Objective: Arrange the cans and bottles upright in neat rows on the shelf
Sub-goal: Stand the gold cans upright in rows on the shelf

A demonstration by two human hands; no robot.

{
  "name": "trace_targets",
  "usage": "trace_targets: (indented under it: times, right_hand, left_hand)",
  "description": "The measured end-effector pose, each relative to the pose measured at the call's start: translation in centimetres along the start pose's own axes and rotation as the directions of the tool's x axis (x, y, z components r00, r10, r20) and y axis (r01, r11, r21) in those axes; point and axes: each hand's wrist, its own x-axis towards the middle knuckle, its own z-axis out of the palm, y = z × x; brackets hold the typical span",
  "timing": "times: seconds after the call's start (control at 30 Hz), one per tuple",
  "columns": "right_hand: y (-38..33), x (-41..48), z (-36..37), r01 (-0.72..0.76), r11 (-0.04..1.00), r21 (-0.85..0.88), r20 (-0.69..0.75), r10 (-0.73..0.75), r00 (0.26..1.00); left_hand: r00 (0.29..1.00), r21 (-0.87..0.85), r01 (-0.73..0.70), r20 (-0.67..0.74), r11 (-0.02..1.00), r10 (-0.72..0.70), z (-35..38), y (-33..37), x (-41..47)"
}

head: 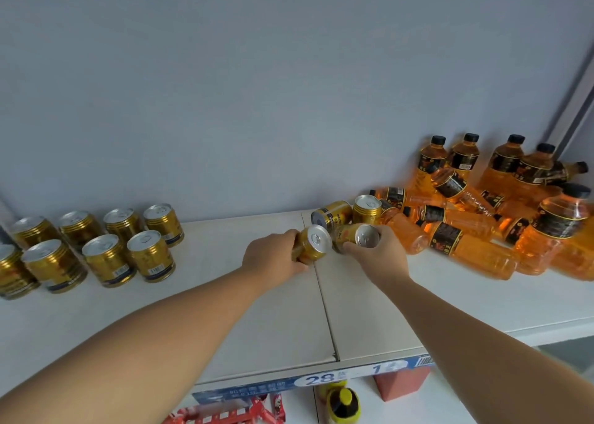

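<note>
On the white shelf [257, 311], my left hand [273, 256] grips a gold can [313, 243] tilted with its silver top toward me. Right beside it, my right hand [379, 256] holds a second gold can [355, 235], also tilted. Just behind them one gold can [331, 214] lies on its side and another [366, 208] stands upright. At the left, several gold cans [106, 247] stand upright in two rows. At the right, orange bottles with black caps lie in a jumbled pile [466, 230], with several upright bottles [463, 157] against the back wall.
A seam [321, 282] between two shelf panels runs from back to front under my hands. Price labels [321, 379] line the shelf's front edge. Below it are red packages [225, 414], a yellow-capped bottle [342, 404] and a red box [401, 382].
</note>
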Motion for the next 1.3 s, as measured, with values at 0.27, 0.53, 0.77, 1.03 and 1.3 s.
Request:
trace_targets:
  times: [0.27,0.53,0.77,1.03,1.3]
  right_hand:
    - [-2.6,-2.1,0.9,0.181,0.981,0.066,0.033,-0.183,0.982]
    - [-5.4,-4.5,5.1,0.277,0.946,0.169,0.131,-0.300,0.945]
    - [-7.0,-8.3,11.1,0.273,0.935,0.226,0.270,-0.330,0.905]
    - [-12.3,-14.3,18.1,0.277,0.919,0.280,0.388,-0.372,0.843]
    - [-17.9,-20.9,27.4,0.262,0.919,0.294,0.432,-0.373,0.822]
  left_hand:
    - [0.952,-0.493,0.281,0.033,0.823,-0.306,0.3,-0.9,-3.0]
    - [0.892,-0.526,0.370,-0.029,0.766,-0.450,-2.0,-3.6,-7.8]
    - [0.806,-0.508,0.473,-0.081,0.720,-0.587,-3.0,-8.7,-14.6]
    - [0.720,-0.535,0.534,-0.118,0.654,-0.684,-6.4,-17.3,-21.8]
    - [0.667,-0.529,0.570,-0.151,0.629,-0.730,-9.2,-28.4,-27.7]
